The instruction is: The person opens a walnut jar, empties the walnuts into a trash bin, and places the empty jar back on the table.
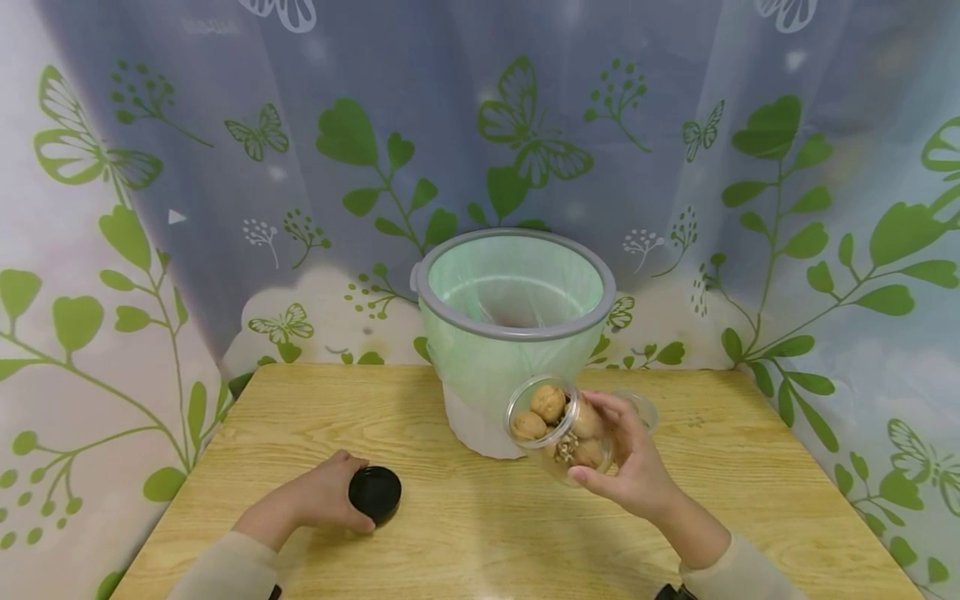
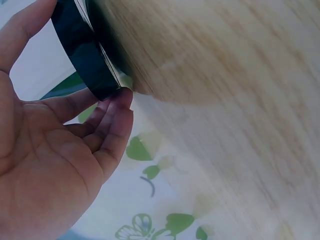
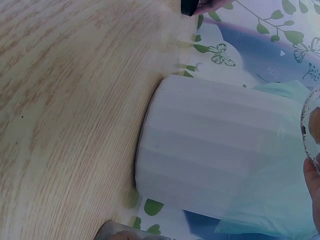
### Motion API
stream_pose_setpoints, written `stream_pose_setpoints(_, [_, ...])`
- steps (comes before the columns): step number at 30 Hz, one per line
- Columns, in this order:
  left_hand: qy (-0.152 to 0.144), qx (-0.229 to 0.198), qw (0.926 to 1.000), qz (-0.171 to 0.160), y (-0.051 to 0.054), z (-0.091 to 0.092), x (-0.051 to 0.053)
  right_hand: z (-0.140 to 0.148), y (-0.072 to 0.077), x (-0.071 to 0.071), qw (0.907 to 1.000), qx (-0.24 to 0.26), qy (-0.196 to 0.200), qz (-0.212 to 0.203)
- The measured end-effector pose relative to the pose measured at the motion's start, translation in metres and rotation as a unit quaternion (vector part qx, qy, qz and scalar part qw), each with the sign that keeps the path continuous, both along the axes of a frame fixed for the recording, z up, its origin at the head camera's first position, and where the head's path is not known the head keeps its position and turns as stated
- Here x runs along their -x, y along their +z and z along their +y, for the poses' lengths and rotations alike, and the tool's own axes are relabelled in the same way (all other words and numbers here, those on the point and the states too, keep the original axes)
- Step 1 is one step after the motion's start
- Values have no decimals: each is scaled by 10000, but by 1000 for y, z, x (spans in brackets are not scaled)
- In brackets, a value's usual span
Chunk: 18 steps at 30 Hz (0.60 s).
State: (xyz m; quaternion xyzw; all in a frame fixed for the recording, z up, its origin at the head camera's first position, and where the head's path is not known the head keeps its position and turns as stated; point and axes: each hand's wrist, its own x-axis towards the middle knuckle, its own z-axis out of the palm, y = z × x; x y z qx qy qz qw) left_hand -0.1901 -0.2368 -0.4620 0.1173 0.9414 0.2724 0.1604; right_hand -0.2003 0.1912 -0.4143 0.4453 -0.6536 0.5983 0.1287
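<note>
My right hand [image 1: 633, 462] grips a clear jar [image 1: 564, 429] of whole walnuts [image 1: 550, 403] in front of the bin. Bits of broken walnut [image 1: 567, 448] show among them, and the jar's mouth tilts up toward the left. Over the left part of the table, my left hand [image 1: 330, 493] holds a round black lid [image 1: 376, 495] by its edge. The left wrist view shows the lid [image 2: 82, 47] between thumb and fingers. At the right edge of the right wrist view, only part of the jar [image 3: 306, 120] and a few fingers [image 3: 312, 177] appear.
A bin [image 1: 480, 417] lined with a pale green bag [image 1: 517, 358] under a grey rim stands at the table's back edge. Behind my right hand sits another clear round container [image 1: 643, 410], mostly hidden. Patterned curtains [image 1: 450, 125] surround the wooden table [image 1: 300, 417].
</note>
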Motion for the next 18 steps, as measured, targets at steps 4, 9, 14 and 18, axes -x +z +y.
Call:
stream_pose_setpoints(4, [22,51,10000,47,-1,0,0,1,0,0,10000,-12,-7,-29])
stream_pose_setpoints(9, [30,124,9999,92,-4,-1,2,1,0,0,10000,-12,-60,-46])
stream_pose_setpoints(14, [32,281,9994,215,-5,0,1,1,0,1,10000,30,-51,-47])
stream_pose_setpoints(18, [28,330,9990,302,-6,0,1,1,0,1,9999,38,-67,-83])
